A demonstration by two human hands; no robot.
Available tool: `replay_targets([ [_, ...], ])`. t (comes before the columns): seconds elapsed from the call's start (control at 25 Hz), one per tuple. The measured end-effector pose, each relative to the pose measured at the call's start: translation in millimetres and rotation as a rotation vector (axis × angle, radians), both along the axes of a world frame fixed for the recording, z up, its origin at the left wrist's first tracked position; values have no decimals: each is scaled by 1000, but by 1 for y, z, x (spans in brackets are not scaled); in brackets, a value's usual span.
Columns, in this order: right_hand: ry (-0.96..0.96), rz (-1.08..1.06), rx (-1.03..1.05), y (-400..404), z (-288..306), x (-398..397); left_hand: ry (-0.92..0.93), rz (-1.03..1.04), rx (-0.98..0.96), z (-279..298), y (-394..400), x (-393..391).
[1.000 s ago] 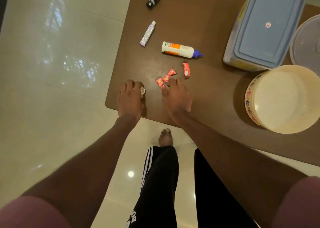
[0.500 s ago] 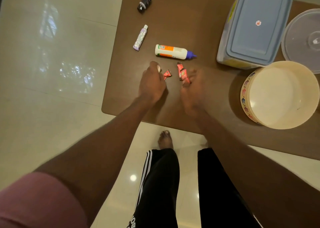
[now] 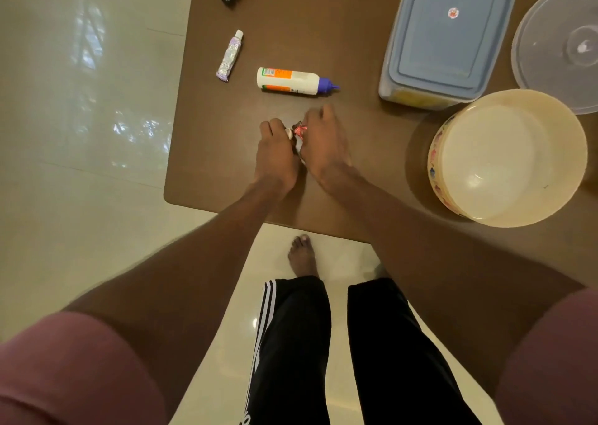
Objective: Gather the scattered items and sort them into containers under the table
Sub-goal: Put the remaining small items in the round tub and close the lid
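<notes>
Glue bottle (image 3: 293, 81) lies on table (image 3: 339, 30), left of lidded box (image 3: 449, 36).

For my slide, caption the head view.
Both hands, left hand and right hand, gather red sachets on the table.

Both arms reach forward, hands side by side and nearly touching: left hand (image 3: 275, 153) fingers curled, right hand (image 3: 323, 146) fingers curled too.

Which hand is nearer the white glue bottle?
Right. The right hand lies just below the white glue bottle, toward its purple cap; the left hand sits lower, farther away.
</notes>
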State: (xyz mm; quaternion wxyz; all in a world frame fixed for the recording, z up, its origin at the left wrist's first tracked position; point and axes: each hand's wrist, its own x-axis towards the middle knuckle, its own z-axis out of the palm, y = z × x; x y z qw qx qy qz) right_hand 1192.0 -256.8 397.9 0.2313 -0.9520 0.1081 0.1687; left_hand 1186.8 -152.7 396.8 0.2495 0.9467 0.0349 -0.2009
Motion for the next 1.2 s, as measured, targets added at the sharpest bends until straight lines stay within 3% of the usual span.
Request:
replay_targets([
  [0.2,54,-123,287,-33,7,-45,47,126,-302,14,-35,-36],
  [0.32,92,-415,590,-61,15,-67,116,332,-481,21,-65,-53],
  [0.44,-40,-673,737,-100,39,-82,61,341,-567,47,-111,-65],
  [0.6,-285,-786,609,-180,73,-103,-78,161,-572,85,-196,-80],
  [0.68,-333,-874,544,-223,68,-110,-52,44,-477,82,-238,-82],
  [0.84,-167,-898,493,-281,44,-115,79,-232,-176,56,-295,-76],
  [1.0,-85,-805,444,-296,41,-116,107,-316,63,39,-310,-84],
  [1.2,-355,-917,394,-286,61,-137,-107,-254,-168,51,-291,-113],
])
